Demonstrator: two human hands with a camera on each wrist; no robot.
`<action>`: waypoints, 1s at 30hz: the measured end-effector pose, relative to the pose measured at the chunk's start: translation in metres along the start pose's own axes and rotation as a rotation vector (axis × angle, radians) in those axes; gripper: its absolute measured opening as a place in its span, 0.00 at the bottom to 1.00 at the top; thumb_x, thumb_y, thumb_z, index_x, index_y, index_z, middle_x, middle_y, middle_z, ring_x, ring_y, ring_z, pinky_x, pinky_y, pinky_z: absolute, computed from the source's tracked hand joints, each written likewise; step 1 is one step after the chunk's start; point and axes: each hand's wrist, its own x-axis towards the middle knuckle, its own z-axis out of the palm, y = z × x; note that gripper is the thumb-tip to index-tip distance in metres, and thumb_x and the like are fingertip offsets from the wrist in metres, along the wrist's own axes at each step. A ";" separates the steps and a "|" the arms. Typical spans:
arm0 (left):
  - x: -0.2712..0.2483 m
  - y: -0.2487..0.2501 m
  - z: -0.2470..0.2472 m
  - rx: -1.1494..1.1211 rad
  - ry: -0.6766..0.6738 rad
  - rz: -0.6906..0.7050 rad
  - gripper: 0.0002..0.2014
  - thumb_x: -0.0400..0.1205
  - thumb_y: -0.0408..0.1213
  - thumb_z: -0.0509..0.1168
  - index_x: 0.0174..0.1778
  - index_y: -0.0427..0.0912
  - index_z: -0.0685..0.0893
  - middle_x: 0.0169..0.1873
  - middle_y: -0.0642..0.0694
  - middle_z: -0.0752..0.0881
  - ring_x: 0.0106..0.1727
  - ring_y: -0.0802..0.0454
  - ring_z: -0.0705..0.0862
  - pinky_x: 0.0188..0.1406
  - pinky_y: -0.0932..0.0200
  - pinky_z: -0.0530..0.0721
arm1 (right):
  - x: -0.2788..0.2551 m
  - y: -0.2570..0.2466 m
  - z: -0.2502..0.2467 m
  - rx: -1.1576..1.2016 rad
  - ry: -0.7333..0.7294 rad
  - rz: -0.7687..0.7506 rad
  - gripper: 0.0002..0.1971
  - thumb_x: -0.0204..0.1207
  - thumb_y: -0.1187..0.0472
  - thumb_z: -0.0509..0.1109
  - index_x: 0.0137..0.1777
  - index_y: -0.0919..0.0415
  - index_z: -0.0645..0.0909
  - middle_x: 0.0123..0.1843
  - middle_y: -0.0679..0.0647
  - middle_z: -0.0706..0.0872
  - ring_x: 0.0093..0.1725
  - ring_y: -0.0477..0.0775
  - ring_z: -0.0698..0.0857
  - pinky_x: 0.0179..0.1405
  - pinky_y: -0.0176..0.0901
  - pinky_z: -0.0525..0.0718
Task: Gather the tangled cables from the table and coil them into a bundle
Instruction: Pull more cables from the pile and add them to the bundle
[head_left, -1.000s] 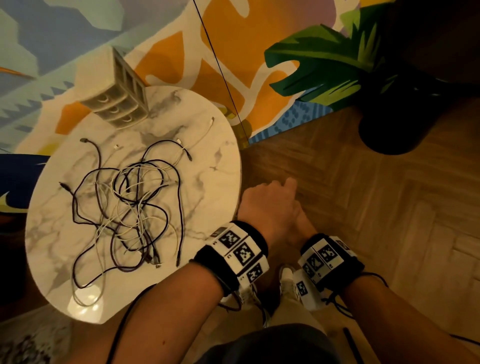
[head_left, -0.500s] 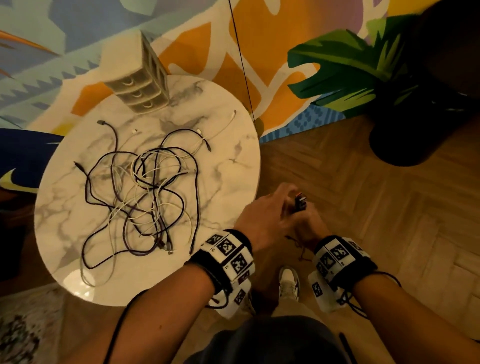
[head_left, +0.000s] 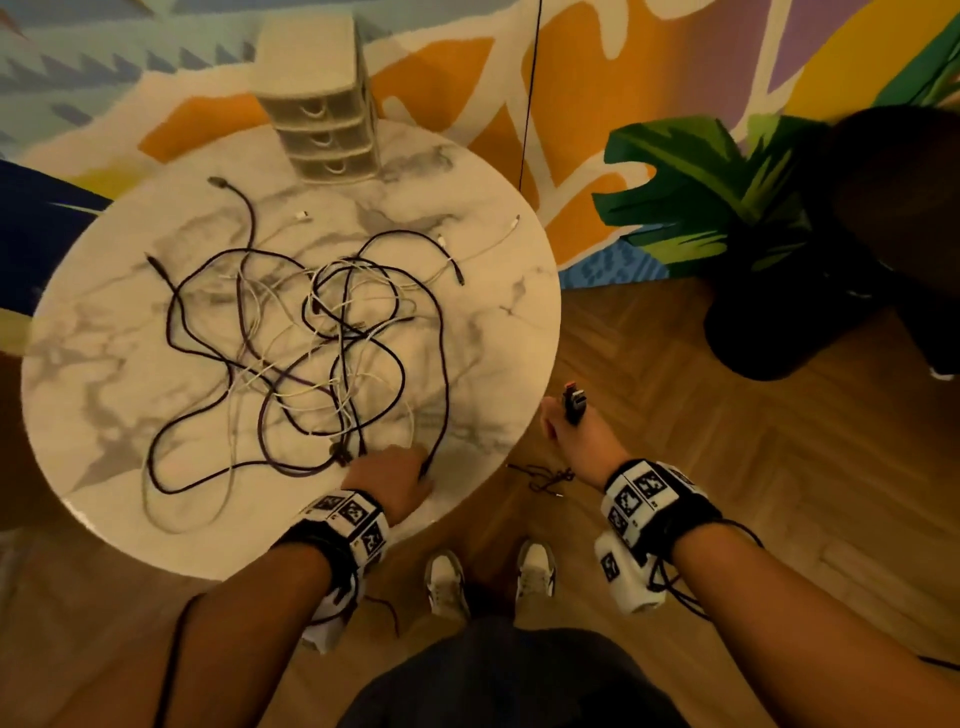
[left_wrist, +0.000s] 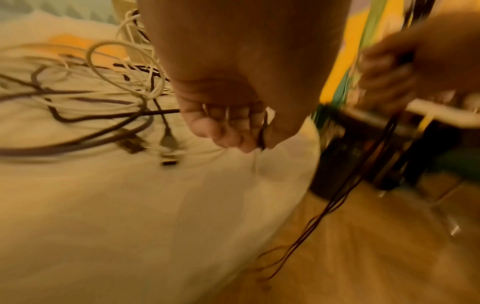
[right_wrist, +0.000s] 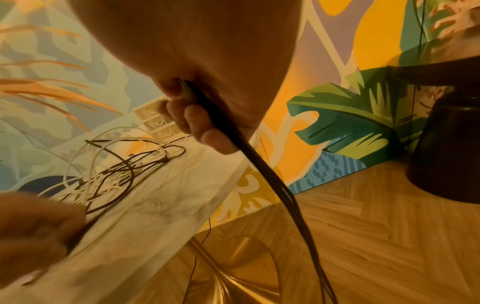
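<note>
barely begun, i'd say: the tangled cables lie spread in a loose knot across the round marble worktop, none coiled. the left hand pinches one dark cable end at the near edge of the heap. the right hand, off past the worktop's edge, is curled around thin dark cords hanging toward the floor. gathering and coiling all remain

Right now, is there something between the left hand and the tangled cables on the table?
Nothing visible blocks it. The left hand is already at the near edge of the cable tangle on the marble table, fingers pinching a dark cable end. The drawer unit stands at the far edge, behind the tangle.
</note>
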 end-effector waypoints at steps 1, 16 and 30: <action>-0.006 0.005 -0.004 -0.095 0.054 0.061 0.10 0.82 0.50 0.57 0.50 0.47 0.72 0.46 0.46 0.82 0.49 0.43 0.82 0.40 0.54 0.75 | 0.002 0.000 0.009 0.015 -0.010 0.019 0.24 0.86 0.49 0.52 0.32 0.58 0.75 0.28 0.51 0.74 0.27 0.48 0.71 0.32 0.43 0.69; -0.021 -0.017 -0.057 -0.849 0.222 0.276 0.15 0.88 0.45 0.51 0.55 0.43 0.81 0.46 0.48 0.84 0.45 0.54 0.79 0.47 0.56 0.76 | 0.000 -0.100 0.056 0.461 0.092 -0.225 0.19 0.88 0.55 0.49 0.37 0.57 0.72 0.21 0.46 0.71 0.23 0.47 0.65 0.24 0.38 0.65; -0.009 0.017 -0.094 -0.638 0.400 0.416 0.06 0.83 0.40 0.60 0.47 0.45 0.82 0.32 0.51 0.82 0.34 0.53 0.79 0.37 0.54 0.79 | 0.020 -0.103 0.034 0.951 0.018 0.153 0.22 0.86 0.50 0.51 0.43 0.61 0.83 0.24 0.52 0.76 0.20 0.45 0.71 0.18 0.35 0.57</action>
